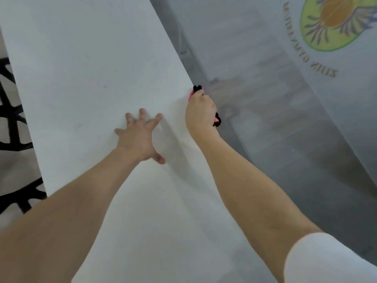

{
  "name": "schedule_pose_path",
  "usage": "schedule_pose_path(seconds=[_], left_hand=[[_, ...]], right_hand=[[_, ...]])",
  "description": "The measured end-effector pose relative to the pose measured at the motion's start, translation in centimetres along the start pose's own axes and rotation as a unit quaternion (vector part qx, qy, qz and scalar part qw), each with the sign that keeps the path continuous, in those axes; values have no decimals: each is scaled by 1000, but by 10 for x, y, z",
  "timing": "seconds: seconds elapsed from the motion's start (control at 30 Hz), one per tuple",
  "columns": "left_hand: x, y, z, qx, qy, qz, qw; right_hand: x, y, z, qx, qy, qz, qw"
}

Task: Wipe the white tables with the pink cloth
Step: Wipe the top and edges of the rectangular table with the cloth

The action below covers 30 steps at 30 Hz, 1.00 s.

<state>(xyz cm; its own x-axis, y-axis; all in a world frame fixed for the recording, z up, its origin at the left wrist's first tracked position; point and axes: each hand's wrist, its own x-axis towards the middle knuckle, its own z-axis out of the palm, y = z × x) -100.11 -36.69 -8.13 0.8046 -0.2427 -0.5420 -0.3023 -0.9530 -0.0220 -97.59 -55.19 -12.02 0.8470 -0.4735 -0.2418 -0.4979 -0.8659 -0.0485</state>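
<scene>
A white table (pixel 87 68) fills the left and middle of the head view and runs from near me to the far top. My left hand (pixel 140 137) lies flat on its top with the fingers spread. My right hand (pixel 201 111) is at the table's right edge and grips the pink cloth (pixel 191 95). Only a small pink strip shows beside the fingers, with black parts at the top and under the wrist. The rest of the cloth is hidden by the hand.
A frosted glass wall (pixel 285 119) with a green and orange round logo (pixel 334 21) stands right of the table edge. A black-patterned chair (pixel 12 119) sits at the table's left side.
</scene>
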Motion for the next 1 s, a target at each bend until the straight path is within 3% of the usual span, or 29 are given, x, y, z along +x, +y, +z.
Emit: schedule_pose_path(seconds=[0.13, 0.23, 0.37, 0.47, 0.6, 0.7, 0.8, 0.9, 1.0], left_hand=[[5, -5, -25, -7, 34, 26, 999], [37, -26, -50, -29, 70, 20, 997], [73, -33, -59, -3, -21, -26, 999], [84, -36, -59, 3, -25, -18, 1000], [87, -41, -56, -4, -15, -10, 1000], [89, -40, -55, -8, -15, -11, 1000], [90, -40, -55, -14, -26, -9, 1000], [91, -40, -54, -11, -16, -9, 1000], [90, -41, -56, -4, -9, -7, 1000]], right_hand=[[-79, 74, 9, -29, -20, -17, 999], [-98, 88, 9, -29, -39, 13, 999], [4, 12, -2, 15, -3, -24, 1000], [65, -41, -12, 69, 18, -12, 997], [30, -11, -5, 49, 35, -14, 998], [-14, 22, -4, -7, -10, -13, 1000], [32, -12, -12, -14, 20, -22, 999], [113, -78, -25, 103, 32, -39, 993], [126, -85, -24, 106, 36, -36, 993]])
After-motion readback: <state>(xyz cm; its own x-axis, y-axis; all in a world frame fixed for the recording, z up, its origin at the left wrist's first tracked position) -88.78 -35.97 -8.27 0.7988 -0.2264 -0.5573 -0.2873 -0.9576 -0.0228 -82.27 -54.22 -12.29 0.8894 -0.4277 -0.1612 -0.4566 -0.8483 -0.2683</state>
